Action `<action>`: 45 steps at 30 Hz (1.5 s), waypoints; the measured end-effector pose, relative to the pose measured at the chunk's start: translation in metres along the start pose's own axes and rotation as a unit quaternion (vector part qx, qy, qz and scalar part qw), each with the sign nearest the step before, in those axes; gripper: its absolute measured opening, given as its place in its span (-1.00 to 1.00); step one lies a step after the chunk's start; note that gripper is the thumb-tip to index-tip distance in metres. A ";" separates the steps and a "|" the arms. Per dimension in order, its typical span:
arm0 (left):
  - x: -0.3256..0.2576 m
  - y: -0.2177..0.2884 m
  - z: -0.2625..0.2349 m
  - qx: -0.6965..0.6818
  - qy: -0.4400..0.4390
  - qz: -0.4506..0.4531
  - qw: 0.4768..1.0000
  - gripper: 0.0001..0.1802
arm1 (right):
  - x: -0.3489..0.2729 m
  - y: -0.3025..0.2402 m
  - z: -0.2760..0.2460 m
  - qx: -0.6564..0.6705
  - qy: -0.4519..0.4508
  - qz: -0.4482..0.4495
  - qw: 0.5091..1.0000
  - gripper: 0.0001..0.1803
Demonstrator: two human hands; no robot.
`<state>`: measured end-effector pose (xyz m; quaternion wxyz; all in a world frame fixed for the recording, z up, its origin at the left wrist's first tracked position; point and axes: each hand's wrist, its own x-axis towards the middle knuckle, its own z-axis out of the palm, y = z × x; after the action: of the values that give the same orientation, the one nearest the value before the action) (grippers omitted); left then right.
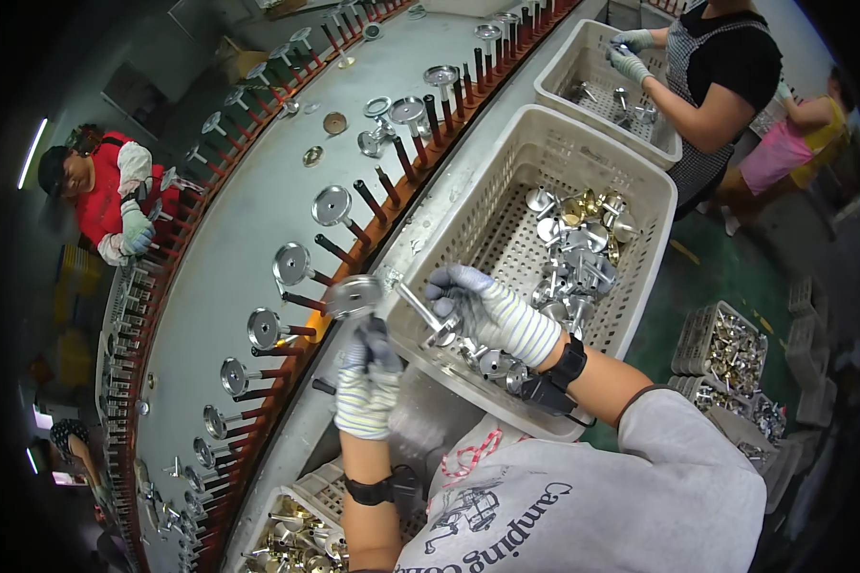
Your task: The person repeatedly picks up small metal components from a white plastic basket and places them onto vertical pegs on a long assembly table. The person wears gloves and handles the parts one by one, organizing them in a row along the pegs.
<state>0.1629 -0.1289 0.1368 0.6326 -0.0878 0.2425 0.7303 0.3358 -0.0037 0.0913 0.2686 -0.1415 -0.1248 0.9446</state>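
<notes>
My left hand, in a striped knit glove with grey fingers, is closed under a silver disc-headed metal part, slightly blurred, beside the rack's edge. Over the near end of a beige plastic crate, my gloved right hand grips a silver metal part with a long stem between thumb and fingers. Loose silver and brass-coloured metal parts lie heaped in that crate. Along the curved rack, similar disc-headed parts sit on dark upright pegs.
A curved grey table carries the peg rack along its rim. Beyond my crate, a co-worker's gloved hands are over another crate. Another person in red works across the table. Filled crates stand at right and a crate below left.
</notes>
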 end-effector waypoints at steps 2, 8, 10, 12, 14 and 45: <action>0.000 -0.009 -0.012 0.009 -0.036 -0.048 0.998 -0.67 | -0.005 0.000 0.009 0.004 -0.042 0.010 0.999 -0.65; 0.001 -0.010 -0.002 0.041 -0.134 -0.021 0.990 -0.55 | -0.010 -0.004 0.018 0.019 -0.034 -0.029 0.999 -0.71; 0.015 -0.002 0.024 0.260 -0.087 0.118 0.954 -0.66 | -0.007 -0.006 0.011 0.032 -0.015 -0.037 0.999 -0.74; 0.062 0.017 0.016 0.395 -0.135 0.260 0.871 -0.75 | -0.005 -0.004 0.011 0.034 -0.004 -0.034 0.999 -0.75; 0.104 0.029 0.025 0.465 -0.037 0.329 0.821 -0.76 | -0.004 -0.003 0.006 0.033 0.016 -0.042 0.998 -0.76; -0.017 0.014 -0.110 0.832 0.006 0.312 0.459 -0.78 | 0.065 0.014 -0.085 -0.792 -0.101 0.171 0.577 -0.42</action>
<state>0.1325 -0.1964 0.0524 0.1342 0.5573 0.7501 0.3298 0.3044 0.0339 -0.0049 -0.1312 -0.2205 -0.8233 0.5064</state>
